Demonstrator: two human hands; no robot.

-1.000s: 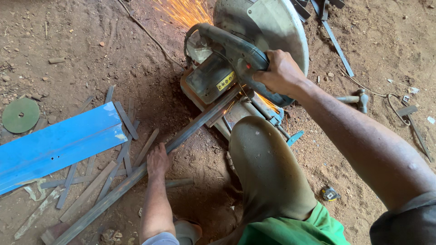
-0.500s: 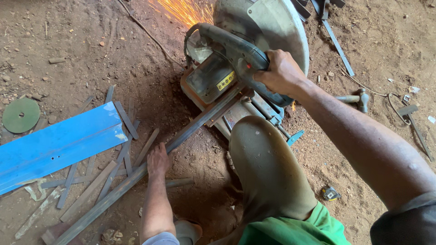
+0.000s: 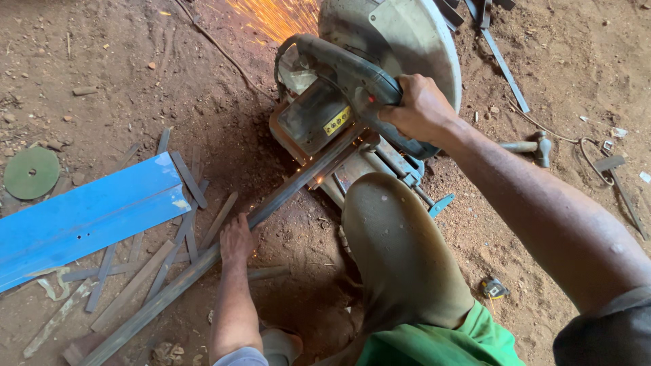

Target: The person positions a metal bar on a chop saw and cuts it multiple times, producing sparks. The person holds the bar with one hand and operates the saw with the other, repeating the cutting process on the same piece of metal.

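A chop saw (image 3: 352, 102) with a round grey blade guard (image 3: 400, 41) sits on the dirt floor. My right hand (image 3: 417, 108) grips its black handle, pressed down. Orange sparks (image 3: 278, 17) spray away at the top. A long steel angle bar (image 3: 203, 261) runs from the lower left into the saw's vise. My left hand (image 3: 236, 238) presses down on this bar, about a forearm's length from the blade. My knee (image 3: 393, 230) in olive trousers is bent just in front of the saw.
A blue metal sheet (image 3: 81, 217) lies at the left with several cut steel strips (image 3: 183, 224) beside it. A green abrasive disc (image 3: 31, 172) rests at far left. A hammer (image 3: 532, 146) and wire lie right. A small tape measure (image 3: 494, 288) sits near my leg.
The saw head has stayed down on the bar while sparks keep flying. Both hands hold the same places; the view is nearly unchanged.
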